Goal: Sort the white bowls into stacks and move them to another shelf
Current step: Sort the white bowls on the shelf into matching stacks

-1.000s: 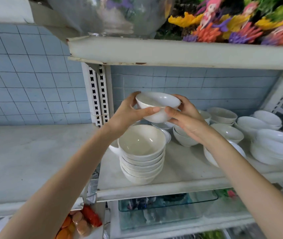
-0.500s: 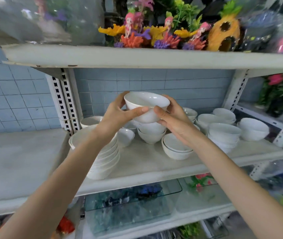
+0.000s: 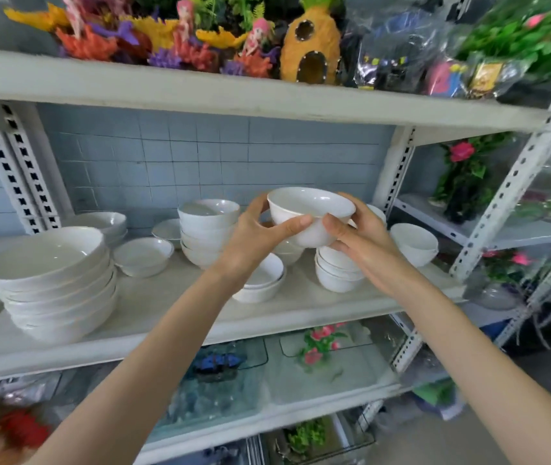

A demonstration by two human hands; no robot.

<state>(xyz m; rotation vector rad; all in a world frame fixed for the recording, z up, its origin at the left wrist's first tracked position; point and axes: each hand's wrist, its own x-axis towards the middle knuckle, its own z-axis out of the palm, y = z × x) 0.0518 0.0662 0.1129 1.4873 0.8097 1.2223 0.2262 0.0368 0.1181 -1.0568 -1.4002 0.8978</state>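
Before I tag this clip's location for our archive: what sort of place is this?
Probably a shop or stockroom rather than a home kitchen. Slotted metal racks hold many stacks of white bowls, and the shelf above carries aquarium ornaments and goods in plastic bags.

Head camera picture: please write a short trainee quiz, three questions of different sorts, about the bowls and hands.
1. True or false: the left hand and the right hand both hold the raised bowl.
2. On the bowl shelf, the stack of wide bowls stands at: A) the left end, B) the middle, C) the right end.
3. Fill in: the pineapple house stands ___ the bowl shelf.
Key: 1 true; 2 A; 3 above.
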